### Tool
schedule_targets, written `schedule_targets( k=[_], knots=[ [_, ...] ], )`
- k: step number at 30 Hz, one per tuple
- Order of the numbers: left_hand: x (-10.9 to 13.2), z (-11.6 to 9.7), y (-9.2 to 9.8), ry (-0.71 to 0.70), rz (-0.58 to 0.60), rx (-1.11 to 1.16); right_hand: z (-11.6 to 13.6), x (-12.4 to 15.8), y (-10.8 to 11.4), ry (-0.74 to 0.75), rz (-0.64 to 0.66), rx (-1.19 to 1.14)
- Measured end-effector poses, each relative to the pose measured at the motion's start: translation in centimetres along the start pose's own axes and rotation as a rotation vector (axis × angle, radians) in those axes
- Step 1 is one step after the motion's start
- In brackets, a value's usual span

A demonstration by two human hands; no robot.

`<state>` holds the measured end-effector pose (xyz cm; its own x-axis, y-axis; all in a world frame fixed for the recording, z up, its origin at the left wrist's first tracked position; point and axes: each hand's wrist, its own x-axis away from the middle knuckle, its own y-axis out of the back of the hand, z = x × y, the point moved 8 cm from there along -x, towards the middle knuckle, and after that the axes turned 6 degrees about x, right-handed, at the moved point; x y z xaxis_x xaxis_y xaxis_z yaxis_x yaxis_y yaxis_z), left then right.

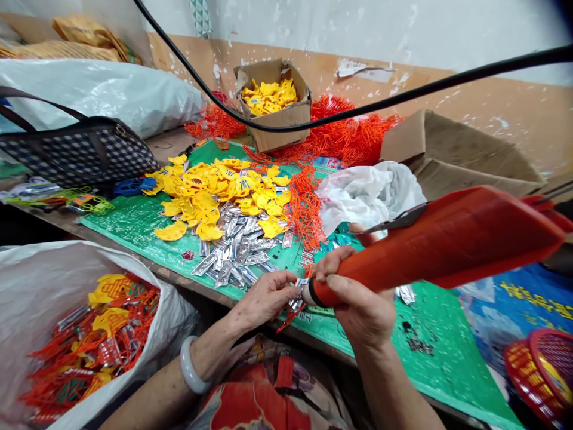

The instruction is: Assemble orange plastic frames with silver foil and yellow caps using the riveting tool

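My right hand (pixel 364 304) is wrapped round a red power screwdriver (pixel 430 239) with a long metal lever along its top. Its nose, with a black ring and metal collar, points left and down. At that nose, my left hand (pixel 266 298) pinches a small silver plastic part (pixel 295 303); an orange-red strip shows below it. The exact contact between tip and part is hidden by my fingers. Just beyond my left hand lie a heap of silver parts (pixel 242 242) and a pile of yellow plastic pieces (pixel 224 185) on the green sheet (pixel 129 224).
A white sack (pixel 174 298) of orange and yellow pieces stands at the left. Behind are a carton (pixel 277 134) of yellow pieces, orange-red netlike parts (pixel 349 137), a white cloth (pixel 371 191) and an open carton (pixel 474 161). A black cable (pixel 349 113) crosses above; a red basket (pixel 532 358) sits right.
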<state>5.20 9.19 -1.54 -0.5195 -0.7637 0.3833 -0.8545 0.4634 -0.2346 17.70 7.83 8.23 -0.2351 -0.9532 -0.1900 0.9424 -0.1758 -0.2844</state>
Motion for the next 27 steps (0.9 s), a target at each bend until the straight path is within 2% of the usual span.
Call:
schedule_targets(
  k=[14,22,27],
  knots=[
    [-0.5,-0.3,0.0,-0.083,-0.023,0.025,-0.1,0.5,-0.4,0.004,0.02,0.011],
    [-0.4,-0.9,-0.8,-0.134,-0.011,-0.001,-0.4,0.7,-1.5,0.025,0.204,0.206],
    [-0.5,-0.7,-0.7,-0.151,-0.035,-0.008,0.0,0.5,-1.9,0.025,0.245,0.244]
  ],
)
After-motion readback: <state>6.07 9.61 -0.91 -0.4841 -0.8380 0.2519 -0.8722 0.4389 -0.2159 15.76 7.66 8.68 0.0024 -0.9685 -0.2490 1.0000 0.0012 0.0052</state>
